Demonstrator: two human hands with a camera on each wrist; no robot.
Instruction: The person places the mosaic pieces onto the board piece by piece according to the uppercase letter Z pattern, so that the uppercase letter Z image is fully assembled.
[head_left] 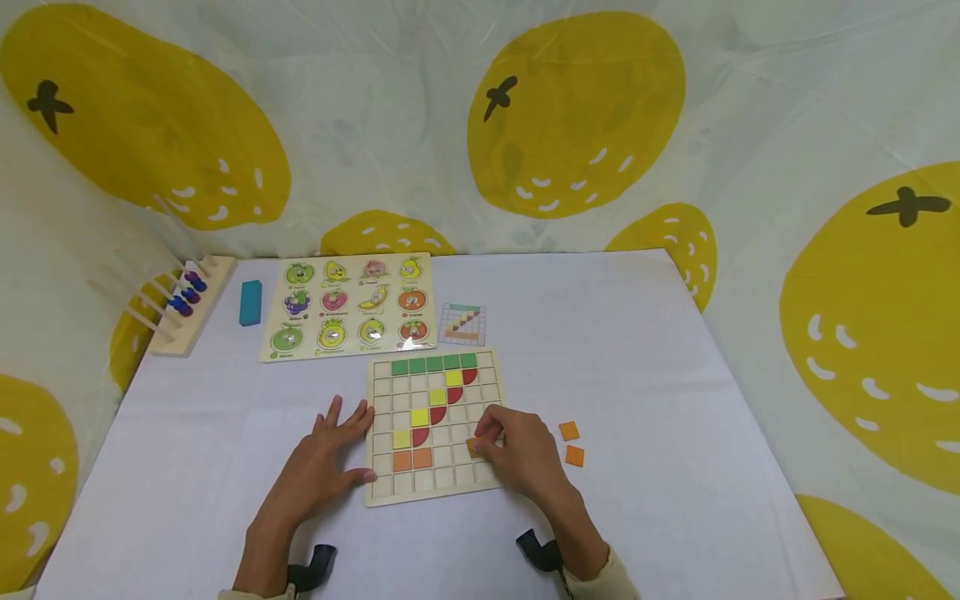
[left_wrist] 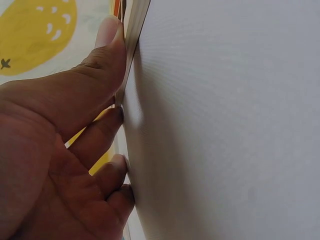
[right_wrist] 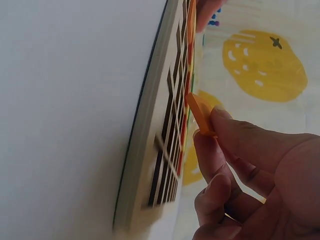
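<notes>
A wooden grid board (head_left: 444, 481) lies on the white table. In it sit a row of green tiles (head_left: 435, 364), a diagonal of yellow squares (head_left: 420, 417) beside red quarter-round tiles (head_left: 454, 395), and two orange squares (head_left: 402, 460) lower left. My left hand (head_left: 318, 458) rests against the board's left edge, thumb and fingers spread. Between thumb and fingertips, my right hand (head_left: 525, 450) pinches an orange square tile (right_wrist: 201, 116), tilted close over the right part of the board. Two loose orange tiles (head_left: 574, 456) lie right of that hand.
A small pattern card (head_left: 463, 325) lies behind the grid board. Farther left are a fruit puzzle board (head_left: 317, 287), a teal block (head_left: 251, 302) and a wooden peg rack (head_left: 213, 287) with blue and purple pieces. A fruit-print cloth (head_left: 420, 125) hangs behind the table.
</notes>
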